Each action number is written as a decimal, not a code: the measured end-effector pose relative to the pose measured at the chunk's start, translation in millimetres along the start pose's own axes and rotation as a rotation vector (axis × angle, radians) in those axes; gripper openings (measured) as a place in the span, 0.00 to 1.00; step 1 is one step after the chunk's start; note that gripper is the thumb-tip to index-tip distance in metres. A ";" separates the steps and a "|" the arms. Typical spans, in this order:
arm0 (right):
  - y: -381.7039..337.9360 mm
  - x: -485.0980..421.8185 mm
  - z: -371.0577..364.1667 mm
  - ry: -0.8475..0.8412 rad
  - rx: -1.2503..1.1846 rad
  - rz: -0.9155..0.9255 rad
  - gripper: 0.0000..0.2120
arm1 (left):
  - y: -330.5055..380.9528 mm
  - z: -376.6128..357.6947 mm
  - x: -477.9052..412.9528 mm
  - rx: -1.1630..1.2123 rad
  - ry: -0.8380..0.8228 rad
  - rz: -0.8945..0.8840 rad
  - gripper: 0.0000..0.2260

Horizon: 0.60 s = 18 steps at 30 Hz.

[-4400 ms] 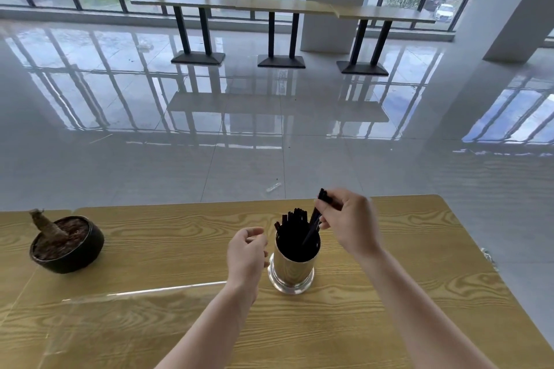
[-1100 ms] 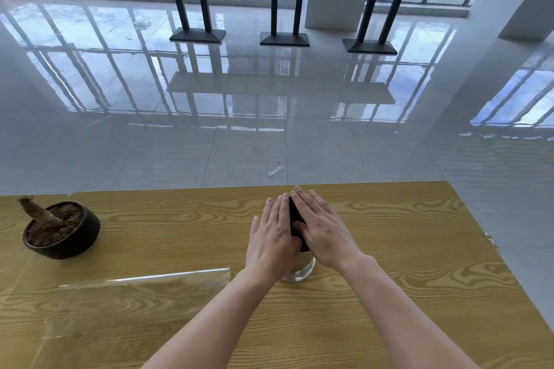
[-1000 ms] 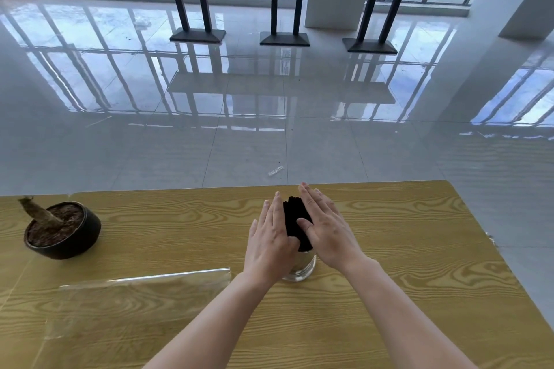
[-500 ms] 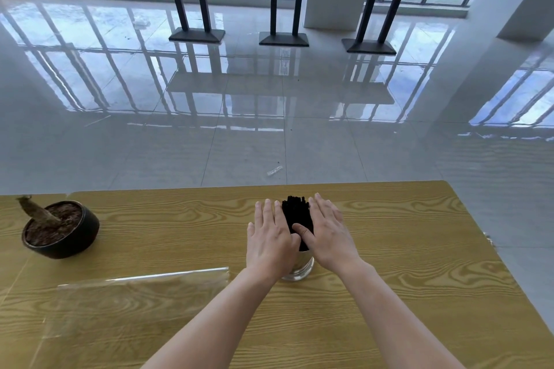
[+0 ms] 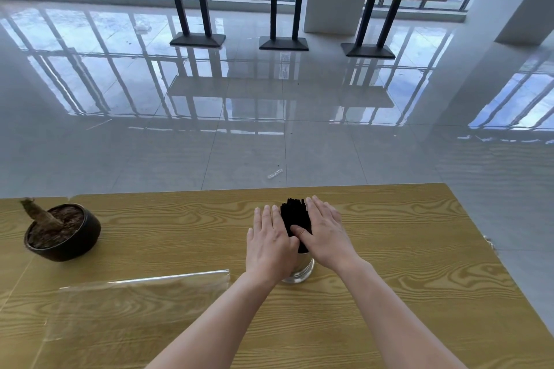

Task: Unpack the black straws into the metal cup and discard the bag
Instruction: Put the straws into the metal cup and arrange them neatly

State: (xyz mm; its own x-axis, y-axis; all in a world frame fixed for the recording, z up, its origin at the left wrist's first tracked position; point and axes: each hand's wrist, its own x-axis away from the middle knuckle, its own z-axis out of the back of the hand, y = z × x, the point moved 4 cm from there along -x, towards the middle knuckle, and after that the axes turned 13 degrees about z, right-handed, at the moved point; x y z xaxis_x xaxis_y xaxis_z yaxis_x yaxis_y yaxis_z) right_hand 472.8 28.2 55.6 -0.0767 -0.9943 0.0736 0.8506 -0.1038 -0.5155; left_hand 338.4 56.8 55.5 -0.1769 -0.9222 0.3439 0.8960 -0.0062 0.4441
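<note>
Both palms are flat and open — the left hand [image 5: 271, 244] and the right hand [image 5: 325, 232] press in from either side of the black straws [image 5: 295, 216], fingers stretched out straight, nothing gripped. It reads as a squaring-up move: the bundle stands upright in the metal cup [image 5: 298, 269], and the two palms sandwich it so the straws gather into one tight column instead of fanning out. The right thumb lies across the near face of the bundle, the left hand covers most of the cup's wall, and only the shiny base peeks out at 6 o'clock below the wrists.

The unpacking looks done, judging by how things lie — the clear plastic bag [image 5: 135, 302] sits flat and empty on the worktop [image 5: 419, 249], off at 8 o'clock from the cup, its nearest corner just beside the left forearm. It is not yet discarded.

Room to move? Plenty. The worktop is bare grain at 3 o'clock right out to its right edge, and the far edge runs close behind the straws at 12 o'clock. A dark potted plant [image 5: 61, 231] sits well apart at 9 o'clock, near the far-left edge and clear of the bag. A leftward reach for the bag should meet nothing — though the thin film may be slippery to pinch off the flat surface.
</note>
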 end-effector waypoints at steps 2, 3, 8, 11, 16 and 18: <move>0.1 -0.5 0.9 0.002 0.001 -0.001 0.38 | -0.4 0.2 0.2 0.000 -0.001 0.001 0.33; -0.3 -0.9 1.5 0.004 0.001 -0.001 0.38 | 0.0 0.5 0.2 0.002 0.001 0.000 0.33; -2.0 1.3 4.6 0.014 0.005 0.004 0.39 | 0.4 1.8 1.3 -0.003 0.008 0.002 0.34; -2.2 4.0 7.8 0.036 -0.003 0.010 0.40 | -3.7 3.3 2.3 0.004 0.009 0.004 0.34; -7.6 11.4 16.3 0.118 -0.030 0.052 0.37 | -8.0 12.4 6.2 -0.013 0.063 -0.012 0.34; -12.4 14.7 21.9 0.169 -0.030 0.081 0.35 | -8.6 18.9 9.0 -0.032 0.093 -0.028 0.35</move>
State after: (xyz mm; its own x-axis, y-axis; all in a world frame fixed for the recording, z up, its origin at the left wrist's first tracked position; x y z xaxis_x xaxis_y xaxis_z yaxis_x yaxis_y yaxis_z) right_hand 472.5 15.4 81.8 -0.0971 -0.9889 -0.1126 0.8420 -0.0212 -0.5391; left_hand 321.4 55.9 70.4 -0.1648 -0.9533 0.2531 0.9042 -0.0435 0.4248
